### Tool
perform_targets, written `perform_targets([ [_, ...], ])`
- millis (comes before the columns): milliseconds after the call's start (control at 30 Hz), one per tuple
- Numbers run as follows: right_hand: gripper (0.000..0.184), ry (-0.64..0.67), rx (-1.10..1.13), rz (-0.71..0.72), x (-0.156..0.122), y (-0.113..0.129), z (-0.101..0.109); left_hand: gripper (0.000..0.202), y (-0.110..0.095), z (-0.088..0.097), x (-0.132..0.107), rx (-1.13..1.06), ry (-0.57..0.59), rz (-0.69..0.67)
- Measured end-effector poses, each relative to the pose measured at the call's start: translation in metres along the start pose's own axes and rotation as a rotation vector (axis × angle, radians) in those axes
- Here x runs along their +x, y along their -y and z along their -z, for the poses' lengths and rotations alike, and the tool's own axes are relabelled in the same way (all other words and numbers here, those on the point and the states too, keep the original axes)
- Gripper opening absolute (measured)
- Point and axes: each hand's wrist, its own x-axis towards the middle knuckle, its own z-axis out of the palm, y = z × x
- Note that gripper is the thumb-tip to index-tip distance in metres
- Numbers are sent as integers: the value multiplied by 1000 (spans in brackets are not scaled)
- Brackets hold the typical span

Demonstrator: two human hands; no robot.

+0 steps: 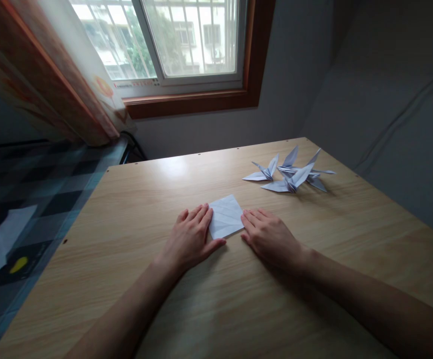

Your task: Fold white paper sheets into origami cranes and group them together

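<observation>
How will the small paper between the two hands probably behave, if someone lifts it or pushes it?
The paper is probably very light, as it looks small and flat. Being creased, it may bend more easily along those lines. Pushed sideways, it would likely slide rather than tip, since it lies flat on the tabletop.

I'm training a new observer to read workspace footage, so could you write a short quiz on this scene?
1. Multiple choice: what lies between the left hand and the right hand?
a) a pair of scissors
b) a creased white paper
c) a cup

2. True or false: the folded paper figures sit at the near left corner of the wooden tabletop.

3. Fill in the blank: as pictured, the curtain hangs on the ____ side of the window.

Key: 1. b. 2. False; they are toward the far right. 3. left.
</observation>
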Motion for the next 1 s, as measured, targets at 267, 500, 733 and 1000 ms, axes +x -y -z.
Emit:
perform_targets([
  [267, 18, -191, -27, 88, 4, -2, -4, 66, 0, 2, 0, 16, -71, -69],
  [500, 26, -134, -21, 180, 6, -2, -9, 32, -1, 5, 2, -41, -196, -287],
  [733, 23, -134, 24, 81, 7, -4, -12, 14, 5, -3, 2, -195, -282, -310],
  [1000, 17, -118, 75, -168, 15, -4, -12, 27, 2, -4, 8, -143, -237, -35],
])
